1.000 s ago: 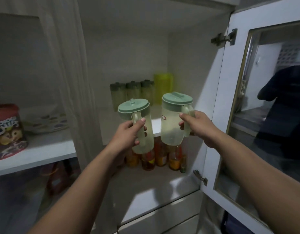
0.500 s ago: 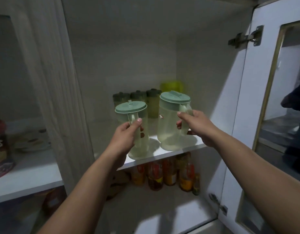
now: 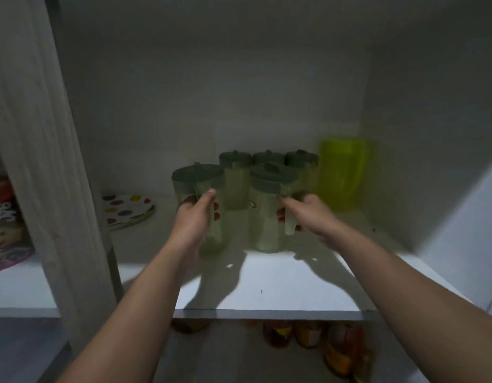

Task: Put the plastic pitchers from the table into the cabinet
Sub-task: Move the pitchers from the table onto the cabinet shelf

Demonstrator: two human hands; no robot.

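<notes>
Pitchers first: left pitcher (image 3: 209, 205) and right pitcher (image 3: 269, 211), both pale translucent green with darker green lids, standing or nearly standing on the white shelf (image 3: 267, 288) of the cabinet, side by side with a narrow gap between. Whether the bases are fully seated, hard to tell through the motion blur.

Left hand (image 3: 193, 221) wrapped round the handle of the left pitcher, fingers curled through it, thumb up along the handle. Right hand (image 3: 305, 214) clamped on the handle of the right pitcher, fingers curled behind, thumb on top.

Just behind the two pitchers, three more lidded pitchers (image 3: 267, 164) in a row; to the right of that row, a yellow-green pitcher (image 3: 343, 175) without a lid. Left of the left pitcher, spotted plates (image 3: 127, 211) lying flat on the same shelf. Below the shelf edge, bottles (image 3: 308, 335) with orange contents.

Step in hand, by the look of it: setting down and letting go. Best done by lowering straight until both bases sit flat, then sliding gently back toward the rear row without knocking it. Worth keeping the handles turned outward. Fingers to be eased out of the handles only once neither pitcher rocks.
</notes>
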